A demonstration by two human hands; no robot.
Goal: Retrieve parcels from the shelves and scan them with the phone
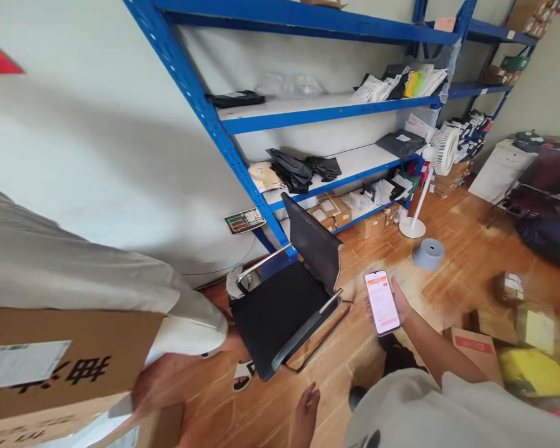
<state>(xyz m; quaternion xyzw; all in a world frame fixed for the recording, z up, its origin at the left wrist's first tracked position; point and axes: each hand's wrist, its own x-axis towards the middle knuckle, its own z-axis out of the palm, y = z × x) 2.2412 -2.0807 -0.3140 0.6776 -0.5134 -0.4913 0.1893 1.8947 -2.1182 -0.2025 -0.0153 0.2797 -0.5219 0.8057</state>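
Observation:
My right hand is closed round a smartphone, thumb along one edge and fingertips showing at the other. The phone's screen is lit, with a white and pink page and an orange band at the top; its text is too small to read. My left hand hangs low over the wood floor, fingers loosely bent and holding nothing. Nearest to it is a black office chair with metal-framed armrests, apart from the hand.
Blue shelving along the wall holds parcels and black bags. A white fan and a grey stool stand beyond the phone. Boxes lie at right. Another person stands at left behind large cartons.

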